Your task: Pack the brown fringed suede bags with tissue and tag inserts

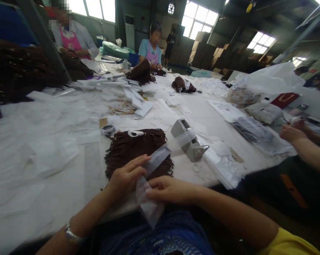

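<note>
My left hand (129, 173) holds a translucent white strip (157, 159), its fingers fairly straight along it and the thumb mostly hidden. My right hand (166, 189) pinches the same strip lower down, between thumb and fingers; the loose end hangs over the table edge, blurred. Whether the strip is paper or plastic I cannot tell. Behind it, flat on the table, lies a dark brown fringed bag (133, 148) with a white wrapped piece (136, 133) at its top. Right of the bag stands a grey tape dispenser (188, 141).
White sheets (48, 148) cover the table's left side. Stacked white strips (223, 170) lie at the front right edge. More brown bags (182, 85) sit farther back. Two people in pink aprons (152, 55) work across the table; another person's hands (295, 131) are at right.
</note>
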Tool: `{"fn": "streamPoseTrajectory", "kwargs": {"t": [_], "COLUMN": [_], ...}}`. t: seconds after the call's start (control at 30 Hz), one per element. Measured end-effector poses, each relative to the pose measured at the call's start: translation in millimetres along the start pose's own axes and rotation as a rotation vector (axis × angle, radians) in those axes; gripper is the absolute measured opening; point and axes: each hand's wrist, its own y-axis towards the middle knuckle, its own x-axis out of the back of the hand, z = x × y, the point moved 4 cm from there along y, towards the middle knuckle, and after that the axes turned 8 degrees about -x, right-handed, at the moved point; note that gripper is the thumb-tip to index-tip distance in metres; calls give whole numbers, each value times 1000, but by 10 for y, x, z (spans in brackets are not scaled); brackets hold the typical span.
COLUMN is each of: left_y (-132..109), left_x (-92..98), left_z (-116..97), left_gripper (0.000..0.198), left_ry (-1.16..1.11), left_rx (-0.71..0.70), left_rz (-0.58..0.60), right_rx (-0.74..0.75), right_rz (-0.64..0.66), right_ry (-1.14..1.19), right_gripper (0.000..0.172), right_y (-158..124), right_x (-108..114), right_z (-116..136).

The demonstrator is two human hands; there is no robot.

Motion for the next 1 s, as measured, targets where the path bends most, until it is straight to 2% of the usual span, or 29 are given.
{"fn": "streamPoseTrajectory", "kwargs": {"t": [0.07, 0.13, 0.17, 0.2, 0.27, 0.33, 0.47, 0.6, 0.77, 0.87, 1.0], "left_y": [-6, -22, -32, -42, -63, -77, -77, -78, -84, -88, -111], "left_x": [17, 20, 16, 10, -5, -17, -11, 11, 20, 4, 12], "left_z": [18, 38, 46, 54, 70, 84, 66, 1, -72, -98, -159], "left_gripper": [16, 13, 12, 11, 7, 6, 14, 15, 16, 14, 12], "left_ry": [-35, -75, -98, -124, -172, -205, -201, -144, 23, 100, 201], "left_rx": [66, 114, 128, 135, 150, 165, 129, 52, 3, -8, 2], "left_rz": [-52, -83, -87, -87, -82, -72, -88, -142, -212, -212, -177], "right_rx": [78, 125, 110, 74, 14, 59, 335, 626, 858, 895, 720], "right_rz": [-252, -539, -638, -695, -723, -715, -766, -824, -754, -684, -665], "right_ry": [-132, -124, -85, -34, 90, 197, 182, -159, -532, -722, -928], "right_gripper": [50, 56, 58, 60, 60, 55, 44, 38, 34, 27, 27], "right_y": [-61, -122, -138, -139, -105, -55, 1, 96, 612, 967, 1244], "right_x": [289, 654, 829, 984, 1215, 1336, 1338, 1177, 989, 940, 992], "right_z": [18, 0, -31, -71, -134, -116, 214, 818, 1434, 1571, 1537]}}
